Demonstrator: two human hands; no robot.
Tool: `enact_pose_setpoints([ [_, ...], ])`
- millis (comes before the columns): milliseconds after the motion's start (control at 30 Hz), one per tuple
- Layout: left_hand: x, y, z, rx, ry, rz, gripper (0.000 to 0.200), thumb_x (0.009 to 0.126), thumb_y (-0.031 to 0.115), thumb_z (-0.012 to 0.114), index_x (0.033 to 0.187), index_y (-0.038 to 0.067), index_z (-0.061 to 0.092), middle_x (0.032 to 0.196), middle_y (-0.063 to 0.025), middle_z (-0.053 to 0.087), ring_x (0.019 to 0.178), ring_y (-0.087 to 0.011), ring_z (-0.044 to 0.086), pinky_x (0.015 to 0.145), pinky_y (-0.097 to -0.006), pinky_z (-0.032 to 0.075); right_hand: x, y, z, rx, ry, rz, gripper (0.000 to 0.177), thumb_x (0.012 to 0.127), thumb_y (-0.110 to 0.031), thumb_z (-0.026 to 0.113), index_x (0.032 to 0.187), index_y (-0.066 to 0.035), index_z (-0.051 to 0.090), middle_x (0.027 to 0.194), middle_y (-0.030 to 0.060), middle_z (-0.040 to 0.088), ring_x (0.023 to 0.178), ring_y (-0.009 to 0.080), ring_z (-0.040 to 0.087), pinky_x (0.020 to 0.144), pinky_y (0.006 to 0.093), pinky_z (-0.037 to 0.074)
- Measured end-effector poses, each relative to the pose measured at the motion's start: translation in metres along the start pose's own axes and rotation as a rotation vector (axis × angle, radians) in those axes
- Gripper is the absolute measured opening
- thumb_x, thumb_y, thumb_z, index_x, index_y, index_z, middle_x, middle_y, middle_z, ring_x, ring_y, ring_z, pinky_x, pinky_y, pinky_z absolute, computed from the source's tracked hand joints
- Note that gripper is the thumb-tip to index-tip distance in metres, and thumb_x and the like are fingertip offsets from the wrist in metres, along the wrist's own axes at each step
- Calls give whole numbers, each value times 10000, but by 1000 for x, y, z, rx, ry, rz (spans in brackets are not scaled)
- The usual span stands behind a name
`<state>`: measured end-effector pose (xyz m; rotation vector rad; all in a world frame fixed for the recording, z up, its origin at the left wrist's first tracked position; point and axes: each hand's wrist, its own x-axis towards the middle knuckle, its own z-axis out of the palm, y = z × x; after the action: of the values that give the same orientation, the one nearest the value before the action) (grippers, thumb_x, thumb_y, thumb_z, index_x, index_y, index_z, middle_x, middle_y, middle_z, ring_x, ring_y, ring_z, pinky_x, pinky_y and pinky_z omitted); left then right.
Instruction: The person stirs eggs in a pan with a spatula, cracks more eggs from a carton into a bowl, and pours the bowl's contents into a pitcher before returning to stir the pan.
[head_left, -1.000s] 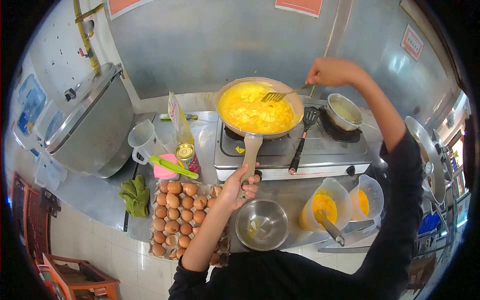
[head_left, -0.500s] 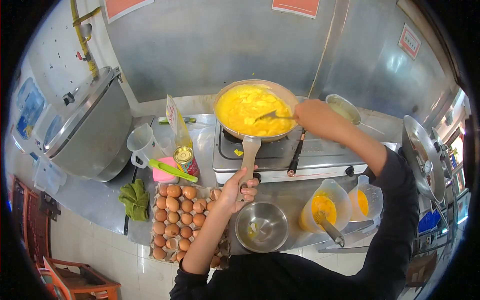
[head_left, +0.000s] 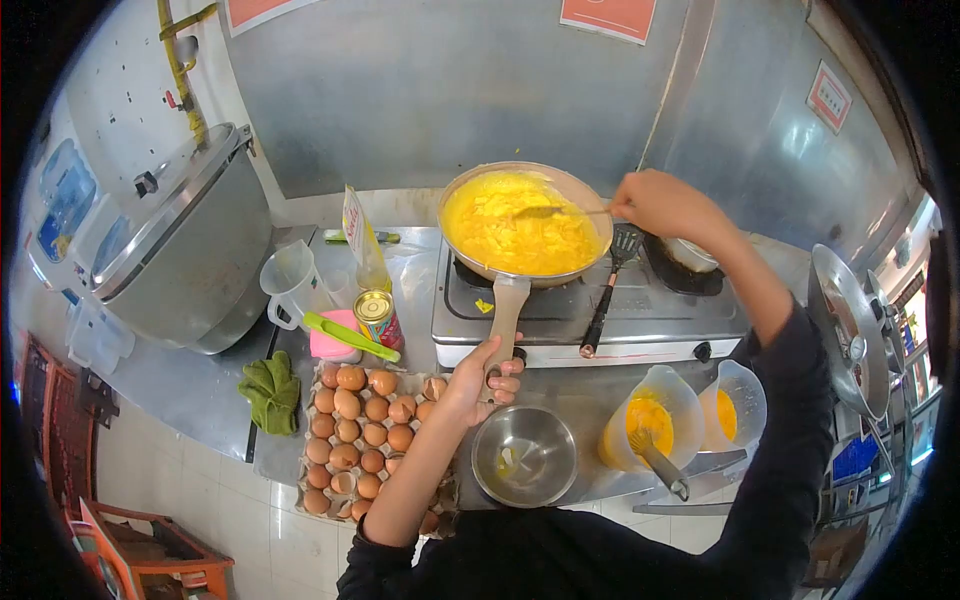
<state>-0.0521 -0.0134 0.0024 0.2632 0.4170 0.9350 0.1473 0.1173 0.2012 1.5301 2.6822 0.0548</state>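
My left hand (head_left: 482, 382) is wrapped round the beige handle of a frying pan (head_left: 510, 290), which sits on the left burner. Yellow, partly set scrambled egg (head_left: 500, 235) fills the pan. Over the pan's right rim, my right hand (head_left: 665, 208) grips a thin metal fork (head_left: 545, 212), its head in the egg and somewhat blurred. Below my left hand stands a steel bowl (head_left: 523, 455) with a little egg residue. A carton of brown eggs (head_left: 372, 430), some of them cracked shells, lies beside my left forearm.
On the gas stove (head_left: 640, 310) lies a black slotted turner (head_left: 605, 295); a small pot (head_left: 690, 255) is behind it. Front right, two plastic jugs (head_left: 665, 400) (head_left: 740, 400) contain beaten egg, one with a whisk (head_left: 655, 460). A can (head_left: 376, 315), a green glove (head_left: 268, 393) and a large pot (head_left: 190, 250) stand left.
My right hand has moved up and slightly right, shifting the fork towards the back of the pan. The left hand keeps its hold on the handle. The view has shifted slightly.
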Motion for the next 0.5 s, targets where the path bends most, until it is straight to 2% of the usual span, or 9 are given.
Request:
enact_pose_setpoints([
  [33, 0, 0, 0, 0, 1, 1, 306, 859, 335, 400, 1092, 138, 374, 657, 9, 350, 450, -31, 283, 385, -167, 258, 16, 7, 16, 1, 0, -1, 193, 742, -166, 517, 826, -28, 623, 776, 184, 587, 682, 323, 568, 664, 391, 447],
  [100, 0, 0, 1, 20, 15, 7, 303, 861, 334, 397, 1090, 137, 376, 655, 9, 349, 450, -30, 284, 383, -167, 258, 57, 26, 72, -59, 203, -40, 213, 755, -166, 486, 846, -27, 619, 756, 197, 580, 685, 330, 568, 654, 404, 443],
  [167, 0, -1, 1, 25, 16, 9, 302, 860, 335, 397, 1089, 138, 378, 655, 8, 350, 449, -30, 283, 382, -167, 257, 79, 29, 110, -86, 213, -170, 238, 769, -173, 455, 868, -17, 605, 742, 205, 572, 699, 335, 566, 647, 411, 442],
  [300, 1, 0, 0, 8, 7, -6, 301, 860, 339, 397, 1086, 141, 382, 656, 6, 355, 445, -31, 281, 379, -168, 255, 33, 0, 88, 25, 79, -207, 231, 761, -171, 459, 854, -10, 597, 738, 197, 572, 715, 332, 566, 646, 409, 446],
  [367, 0, 0, 1, 9, 13, -1, 299, 859, 339, 398, 1085, 142, 382, 653, 7, 356, 444, -32, 281, 378, -167, 253, 3, -8, 53, -53, -106, -102, 214, 755, -167, 472, 823, -4, 594, 746, 194, 577, 734, 325, 567, 657, 409, 449],
  [500, -1, 0, 3, 1, 24, -1, 295, 860, 338, 399, 1078, 140, 383, 642, 10, 356, 442, -35, 283, 376, -165, 248, -1, -5, 33, -187, -105, -75, 217, 746, -149, 481, 863, -10, 599, 742, 193, 577, 731, 321, 569, 664, 406, 451],
])
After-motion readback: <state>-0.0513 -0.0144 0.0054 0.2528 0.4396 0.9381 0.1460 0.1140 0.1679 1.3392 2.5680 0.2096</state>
